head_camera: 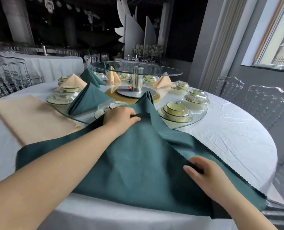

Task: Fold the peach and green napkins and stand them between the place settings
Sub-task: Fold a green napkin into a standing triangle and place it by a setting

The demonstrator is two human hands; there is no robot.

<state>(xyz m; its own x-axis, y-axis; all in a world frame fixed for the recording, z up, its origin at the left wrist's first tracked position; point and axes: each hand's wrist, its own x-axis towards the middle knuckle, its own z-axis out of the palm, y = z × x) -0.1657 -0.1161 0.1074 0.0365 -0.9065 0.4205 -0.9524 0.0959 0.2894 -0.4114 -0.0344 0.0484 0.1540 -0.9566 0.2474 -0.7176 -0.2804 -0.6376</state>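
Two grips on the green napkin (138, 163): left hand (119, 118), right hand (204, 173).

The spread napkin (138, 163) lies on the worktop (229, 130) before me, my left hand (119, 118) at its far end, my right hand (204, 173) at its right edge. A flat napkin (30, 117) lies left; a standing napkin (88, 98) and a place setting (176, 112) sit behind.
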